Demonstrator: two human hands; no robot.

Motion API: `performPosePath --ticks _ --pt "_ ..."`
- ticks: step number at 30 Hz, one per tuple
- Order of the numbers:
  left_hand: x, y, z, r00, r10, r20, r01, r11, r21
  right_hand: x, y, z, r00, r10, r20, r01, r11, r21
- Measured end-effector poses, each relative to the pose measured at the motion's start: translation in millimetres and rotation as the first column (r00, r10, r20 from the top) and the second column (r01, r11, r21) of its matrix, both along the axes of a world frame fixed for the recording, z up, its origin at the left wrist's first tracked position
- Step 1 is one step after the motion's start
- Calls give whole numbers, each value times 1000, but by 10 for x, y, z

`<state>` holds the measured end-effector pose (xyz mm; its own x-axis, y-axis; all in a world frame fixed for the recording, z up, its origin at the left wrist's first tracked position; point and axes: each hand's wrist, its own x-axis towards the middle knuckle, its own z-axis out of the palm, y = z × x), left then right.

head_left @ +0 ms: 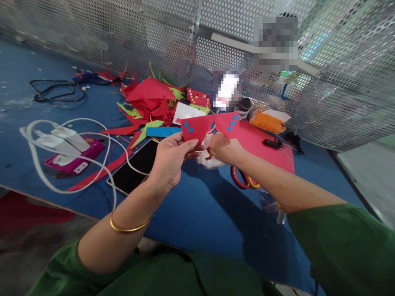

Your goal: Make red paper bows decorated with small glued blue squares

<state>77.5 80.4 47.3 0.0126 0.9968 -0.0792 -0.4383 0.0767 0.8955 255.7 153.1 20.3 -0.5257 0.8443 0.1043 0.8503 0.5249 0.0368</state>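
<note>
My left hand (173,160) pinches a folded red paper piece (197,126) between thumb and fingers. Small blue squares are stuck on both sides of the piece, and a notch runs down its middle. Close against its lower right part is my right hand (222,147), its fingers curled together. What those fingers hold, if anything, is hidden; a bit of red shows below them. Just under both hands lies a white roll (210,162), partly covered. Red-handled scissors (240,178) rest on the table below my right forearm.
Red and green paper scraps (151,96) are heaped at the back. Left of my hands lie a dark tablet (134,166), a purple power strip (74,162) and looping white cables. A large red sheet (265,154) and an orange packet (267,121) lie right. Perforated metal panels (154,37) stand behind.
</note>
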Motion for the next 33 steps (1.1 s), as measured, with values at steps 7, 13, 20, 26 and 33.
performPosePath --ticks 7,13,20,26,33 --pt "4 -7 35 1000 26 13 -26 1000 -14 115 -98 144 975 -104 -198 95 994 -54" --pt "9 3 41 999 45 15 -45 999 -17 247 -180 250 851 -245 -464 118 951 -284" --pt "-7 40 24 997 69 26 -69 998 9 325 -390 374 703 -330 -630 71 914 -400" --pt "12 16 21 998 63 14 -63 997 39 339 -792 614 659 -350 -666 80 913 -401" --pt "52 -128 67 933 -314 -174 328 943 62 317 -1492 1006 789 -51 -612 161 979 126"
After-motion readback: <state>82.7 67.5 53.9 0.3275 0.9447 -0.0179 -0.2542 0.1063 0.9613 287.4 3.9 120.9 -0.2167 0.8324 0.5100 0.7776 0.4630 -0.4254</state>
